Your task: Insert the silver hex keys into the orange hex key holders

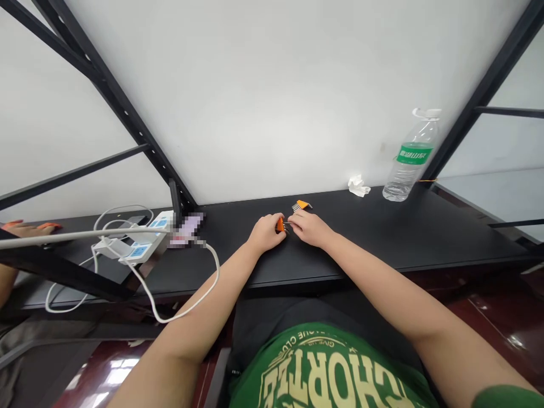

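My left hand (266,232) is closed round an orange hex key holder (280,225) above the black tabletop. Several thin metal keys stick out of it towards the right. Close beside it, my right hand (309,228) pinches a thin metal hex key (289,222) between thumb and fingers; whether the key still sits in the holder I cannot tell. Just behind my right hand lies a second orange hex key holder (303,204) with a row of metal keys, not touched by the left hand.
A water bottle (411,156) and a crumpled tissue (358,186) stand by the wall at right. To the left are a power strip (147,242), a phone (189,226) and a white cable (217,263) looping over my left forearm. Another person's hand (28,229) shows far left, beyond black frame posts (123,113).
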Tool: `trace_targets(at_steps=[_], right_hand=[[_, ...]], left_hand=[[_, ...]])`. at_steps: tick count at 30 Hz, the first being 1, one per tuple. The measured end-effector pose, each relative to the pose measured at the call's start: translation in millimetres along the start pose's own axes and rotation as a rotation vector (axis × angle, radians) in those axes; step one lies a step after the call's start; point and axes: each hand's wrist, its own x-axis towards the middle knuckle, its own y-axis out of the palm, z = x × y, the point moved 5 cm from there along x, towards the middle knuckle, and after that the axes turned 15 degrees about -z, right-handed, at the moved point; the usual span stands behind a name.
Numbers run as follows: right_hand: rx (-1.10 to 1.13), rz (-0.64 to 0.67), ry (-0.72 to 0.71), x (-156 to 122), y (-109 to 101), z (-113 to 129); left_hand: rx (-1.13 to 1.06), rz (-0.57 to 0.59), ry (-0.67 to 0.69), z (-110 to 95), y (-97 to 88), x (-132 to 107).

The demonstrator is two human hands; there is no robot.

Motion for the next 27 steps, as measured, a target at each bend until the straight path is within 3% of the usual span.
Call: trace_targets(at_steps=[6,12,18,22,27], right_hand=[[0.214,-0.033,0.055,1.0,3.5,6.7],[0.392,-0.007,0.436,1.1,15.4,-12.4],[0.057,-0.031,0.447,-2.0,-7.9,-49.3],[-0.137,0.179,0.465,-10.7,-12.8,-72.3],[-0.237,0.338,0.378,-11.2,-10.9,-65.3]], left_hand=[[-0.005,0.01,0.134,-14.5,0.8,0.2],[-0.052,-0.014,0.127,-15.1,-0.9,-0.3],[-0.043,-0.005,0.018,-2.2,1.0,-1.1],[-0.062,0.024,-0.011,1.1,3.4,-0.9],[-0.101,0.016,-0.028,4.2,3.7,-0.8]])
